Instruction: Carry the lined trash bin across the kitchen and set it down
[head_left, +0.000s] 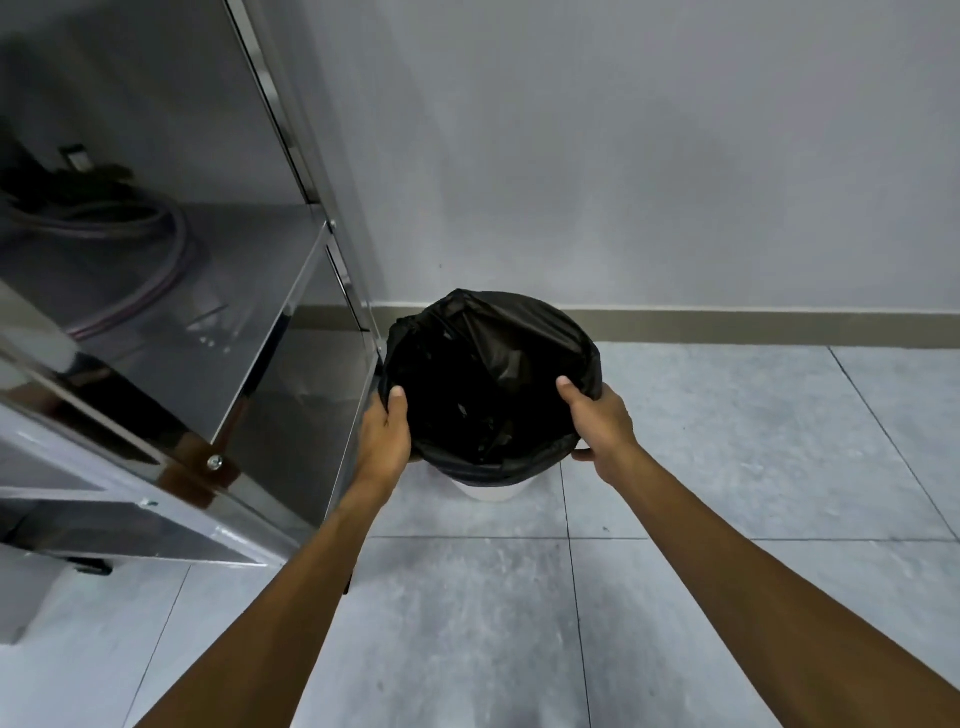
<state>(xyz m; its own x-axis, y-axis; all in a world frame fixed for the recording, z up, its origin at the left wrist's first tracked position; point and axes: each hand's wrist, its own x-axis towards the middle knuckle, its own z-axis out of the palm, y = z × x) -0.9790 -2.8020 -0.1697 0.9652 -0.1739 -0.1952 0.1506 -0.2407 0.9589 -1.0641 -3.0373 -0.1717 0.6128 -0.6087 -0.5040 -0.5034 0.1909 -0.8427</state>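
Observation:
A round white trash bin (491, 491) lined with a black plastic bag (488, 384) is in the middle of the view, close to the wall and the floor. The bag folds over the rim and hides most of the bin; only a white strip shows at the bottom. My left hand (384, 434) grips the rim on the left side, thumb inside the bag. My right hand (600, 418) grips the rim on the right side, thumb inside as well. Whether the bin touches the floor I cannot tell.
A stainless steel shelf unit (291, 291) stands right beside the bin on the left, with a coiled hose (130, 244) on its shelf. A grey wall (623, 156) with a baseboard (753, 327) runs behind. Grey floor tiles (727, 467) spread to the right and toward me.

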